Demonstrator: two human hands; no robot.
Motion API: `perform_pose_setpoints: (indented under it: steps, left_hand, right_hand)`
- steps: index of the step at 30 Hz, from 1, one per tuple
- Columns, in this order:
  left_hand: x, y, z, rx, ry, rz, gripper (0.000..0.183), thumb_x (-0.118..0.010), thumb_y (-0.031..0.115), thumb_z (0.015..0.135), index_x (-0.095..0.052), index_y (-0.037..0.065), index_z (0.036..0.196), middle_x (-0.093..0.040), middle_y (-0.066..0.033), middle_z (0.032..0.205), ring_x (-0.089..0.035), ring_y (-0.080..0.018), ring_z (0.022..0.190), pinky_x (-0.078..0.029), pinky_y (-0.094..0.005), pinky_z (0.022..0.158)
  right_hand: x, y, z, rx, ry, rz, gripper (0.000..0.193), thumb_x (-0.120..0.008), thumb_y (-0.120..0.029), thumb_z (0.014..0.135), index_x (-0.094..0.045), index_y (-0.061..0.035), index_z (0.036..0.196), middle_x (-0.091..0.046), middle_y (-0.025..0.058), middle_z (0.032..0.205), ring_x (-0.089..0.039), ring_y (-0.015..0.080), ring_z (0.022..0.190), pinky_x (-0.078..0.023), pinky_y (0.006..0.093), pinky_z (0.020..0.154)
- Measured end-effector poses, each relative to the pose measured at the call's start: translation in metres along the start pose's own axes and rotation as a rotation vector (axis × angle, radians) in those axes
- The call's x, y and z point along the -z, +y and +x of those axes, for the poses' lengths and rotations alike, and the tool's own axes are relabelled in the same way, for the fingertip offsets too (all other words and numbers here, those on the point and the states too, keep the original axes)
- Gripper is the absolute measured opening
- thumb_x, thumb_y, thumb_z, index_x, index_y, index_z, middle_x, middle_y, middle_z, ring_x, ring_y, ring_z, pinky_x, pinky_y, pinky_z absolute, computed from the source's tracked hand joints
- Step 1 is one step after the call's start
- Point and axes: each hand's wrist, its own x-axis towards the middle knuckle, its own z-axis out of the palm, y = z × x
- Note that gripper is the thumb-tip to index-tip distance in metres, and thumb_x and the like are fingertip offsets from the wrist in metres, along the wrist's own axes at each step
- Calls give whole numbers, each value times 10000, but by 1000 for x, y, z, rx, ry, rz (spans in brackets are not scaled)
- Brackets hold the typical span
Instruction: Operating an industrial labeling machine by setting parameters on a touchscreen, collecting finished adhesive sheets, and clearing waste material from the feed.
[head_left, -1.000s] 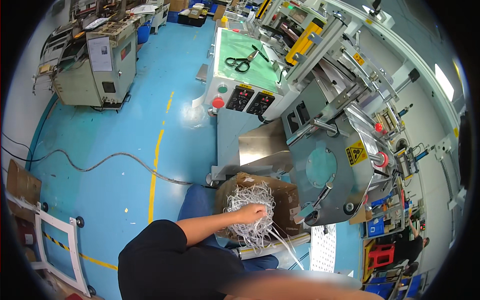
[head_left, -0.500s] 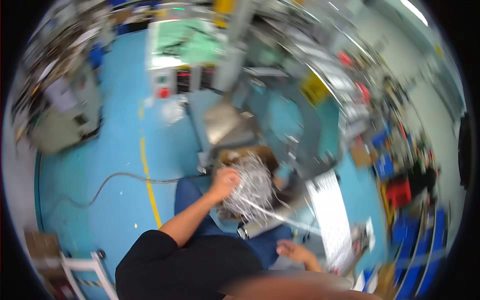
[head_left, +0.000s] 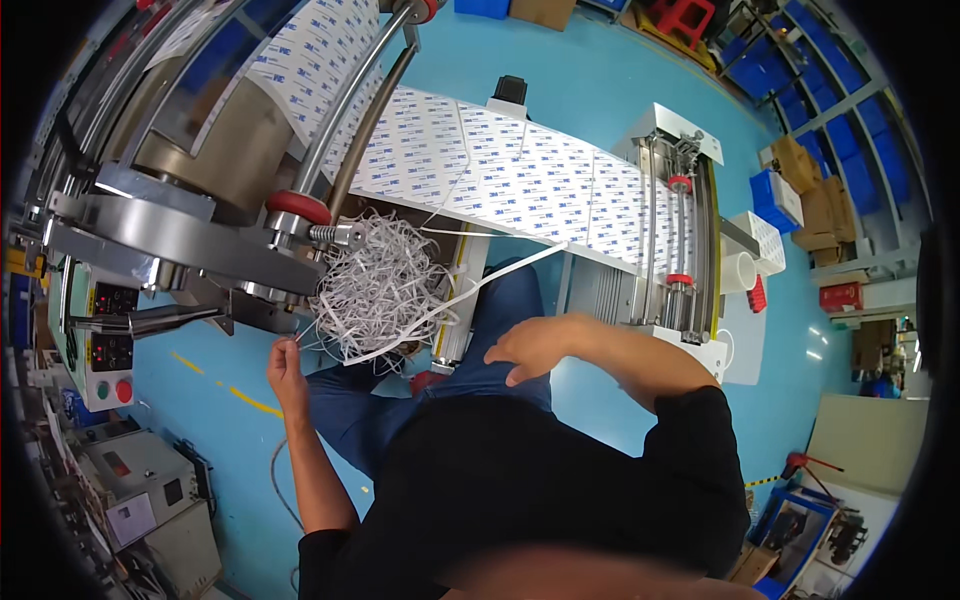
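A tangled heap of narrow white strips (head_left: pixel 380 285) sits between my knees, under the machine's rollers. My left hand (head_left: pixel 287 378) is at the heap's left edge, its fingers pinched on what looks like the end of a thin strip. My right hand (head_left: pixel 528 346) hovers over my right thigh, palm down with the fingers stretched out and nothing in them. A longer white strip (head_left: pixel 490 285) runs from the heap up to the edge of a printed white sheet (head_left: pixel 500 170). That sheet stretches across the machine from the large roll to the rollers at right.
Steel rollers with red collars (head_left: pixel 298 207) stand close by at left, beside a control panel with green and red buttons (head_left: pixel 112 390). A roller unit (head_left: pixel 680 240) is at right. Blue bins (head_left: pixel 775 200) and cardboard boxes stand beyond it. A cable (head_left: pixel 277 470) lies on the floor.
The view has swung to the right and is sharper. My left hand has gone from on top of the heap to its left side. My right hand has come up over my thigh.
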Motion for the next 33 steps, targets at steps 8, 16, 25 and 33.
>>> perform_pose_setpoints:
  steps: [8,16,25,33]
  left_hand:
    - [12,22,3,-102,12,125,185,-501,179,965,-563,25,883,-591,-42,936,-523,-116,908,-396,-270,857]
    - [42,-31,19,-15,130,123,210,-500,218,966,-536,36,866,-589,-62,907,-540,-147,898,-400,-307,880]
    - [101,-136,33,494,305,-640,351,-426,377,931,-560,173,1183,-591,12,1136,-486,-159,1087,-313,-364,939]
    - [30,-118,15,350,418,72,352,-454,347,940,-558,66,1125,-603,-71,1053,-568,-184,978,-378,-364,912]
  right_hand:
    - [16,1,0,-76,0,-46,504,-563,-317,896,-432,-69,1316,-544,151,1173,-489,328,1141,-395,427,968]
    - [17,21,6,-74,61,-53,454,-579,-312,886,-477,-42,1236,-573,160,1094,-534,337,1072,-430,432,905]
    - [20,23,9,-73,66,-103,430,-573,-302,887,-492,-48,1224,-579,146,1073,-544,320,1046,-431,425,901]
    - [16,24,4,-128,194,-224,400,-621,-281,849,-529,-45,1159,-595,141,1022,-568,313,984,-440,418,874]
